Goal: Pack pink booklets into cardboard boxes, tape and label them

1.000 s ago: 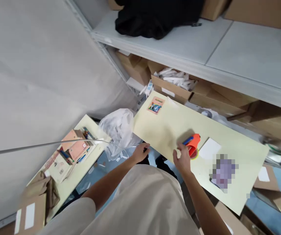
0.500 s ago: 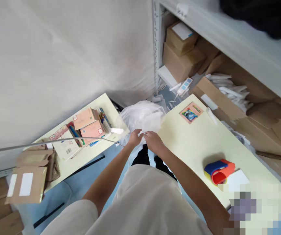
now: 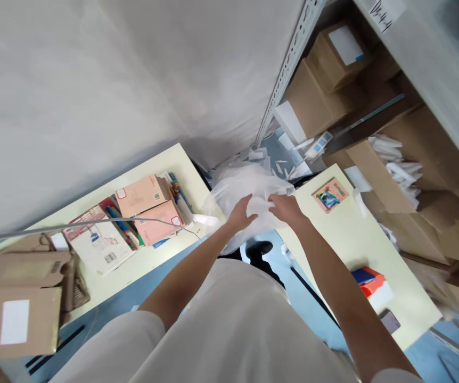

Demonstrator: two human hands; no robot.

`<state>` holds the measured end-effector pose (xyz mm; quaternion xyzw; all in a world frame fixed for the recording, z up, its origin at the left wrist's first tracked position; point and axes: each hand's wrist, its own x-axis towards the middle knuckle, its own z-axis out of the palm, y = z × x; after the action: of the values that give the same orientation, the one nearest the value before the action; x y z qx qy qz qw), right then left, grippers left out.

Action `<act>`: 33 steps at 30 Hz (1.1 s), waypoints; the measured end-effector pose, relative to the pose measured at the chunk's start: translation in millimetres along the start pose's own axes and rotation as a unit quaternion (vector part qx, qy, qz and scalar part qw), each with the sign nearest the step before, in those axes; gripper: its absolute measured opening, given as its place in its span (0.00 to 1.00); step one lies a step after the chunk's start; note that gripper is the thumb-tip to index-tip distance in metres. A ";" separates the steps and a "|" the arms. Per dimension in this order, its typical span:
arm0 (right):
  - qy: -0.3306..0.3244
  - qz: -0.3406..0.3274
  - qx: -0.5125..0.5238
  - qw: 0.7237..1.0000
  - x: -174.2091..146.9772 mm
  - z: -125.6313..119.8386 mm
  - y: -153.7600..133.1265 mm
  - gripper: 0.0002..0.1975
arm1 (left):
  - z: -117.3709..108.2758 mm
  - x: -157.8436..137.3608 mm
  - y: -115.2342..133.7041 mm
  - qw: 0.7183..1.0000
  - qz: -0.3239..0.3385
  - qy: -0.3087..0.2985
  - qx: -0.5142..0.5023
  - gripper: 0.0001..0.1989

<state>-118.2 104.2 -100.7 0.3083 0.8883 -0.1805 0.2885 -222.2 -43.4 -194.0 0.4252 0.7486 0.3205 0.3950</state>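
Observation:
A large translucent white plastic bag (image 3: 245, 183) bulges in the gap between two cream tables. At its near left side is my left hand (image 3: 240, 215), thumb and fingers spread apart against the plastic. My right hand (image 3: 287, 209) is at the bag's right side, its fingers curled with the tips on a fold of the film. The two hands are apart, with the bag's plastic stretched between them. What lies inside the bag cannot be made out.
The left table (image 3: 191, 175) bears pink-covered books (image 3: 141, 197), a white book (image 3: 99, 239) and opened cardboard packaging (image 3: 22, 298). On the right table (image 3: 345, 234) are a colourful card (image 3: 330, 195), a red-and-blue object (image 3: 367, 279) and a phone (image 3: 390, 321). A shelf holds cardboard boxes (image 3: 313, 101); a grey cable (image 3: 105, 221) crosses the left.
My hands, earlier close together over the bag, have moved apart, and the left one has spread its fingers. The bag's near edge is spread wider. The camera view has tilted.

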 end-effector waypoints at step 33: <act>0.259 -0.026 -0.036 0.965 -176.6 -21.2 -61.3 0.32 | -85.9 -48.0 137.6 0.938 0.239 -0.247 0.039 0.11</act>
<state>-53.0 -9.3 34.6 0.3107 0.9464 -0.0695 0.0543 -228.0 -38.9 -25.0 0.6722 0.5156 0.2612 0.4627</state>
